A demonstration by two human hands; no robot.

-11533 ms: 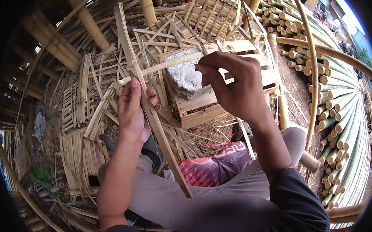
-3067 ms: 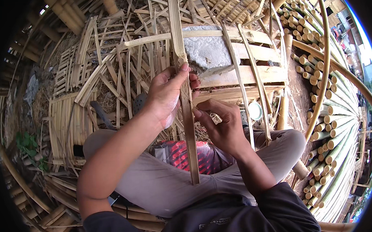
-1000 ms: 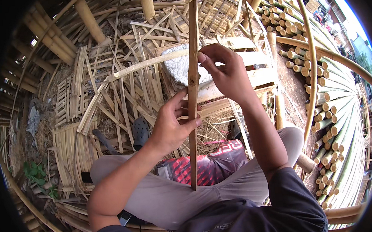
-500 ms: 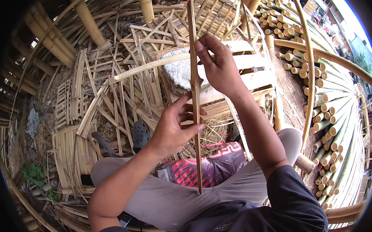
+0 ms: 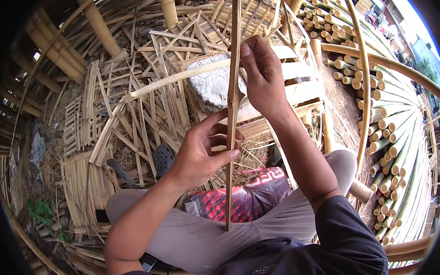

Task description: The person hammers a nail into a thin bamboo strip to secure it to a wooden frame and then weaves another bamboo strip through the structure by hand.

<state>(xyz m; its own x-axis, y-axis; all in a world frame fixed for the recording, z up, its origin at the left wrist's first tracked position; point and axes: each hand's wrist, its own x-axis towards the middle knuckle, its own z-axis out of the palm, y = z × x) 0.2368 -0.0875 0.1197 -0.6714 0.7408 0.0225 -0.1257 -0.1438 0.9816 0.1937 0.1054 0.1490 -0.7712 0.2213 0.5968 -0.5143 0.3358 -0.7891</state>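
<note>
Running twelve-to-six through the clasping left hand (image 5: 195, 156) is a long tan bamboo strip (image 5: 233, 90); the right hand (image 5: 264, 81), at one o'clock, grips unclearly.

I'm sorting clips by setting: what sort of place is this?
Probably a bamboo-working yard, judging by the stacked long round green bamboo poles, the flat pale slatted bamboo panel and the narrow brown bamboo strip in the left hand.

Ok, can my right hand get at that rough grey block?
Probably, yes: your right hand looks close to the grey block, though the bamboo strip in your left hand crosses between them in view; you'd likely reach around it.
</note>
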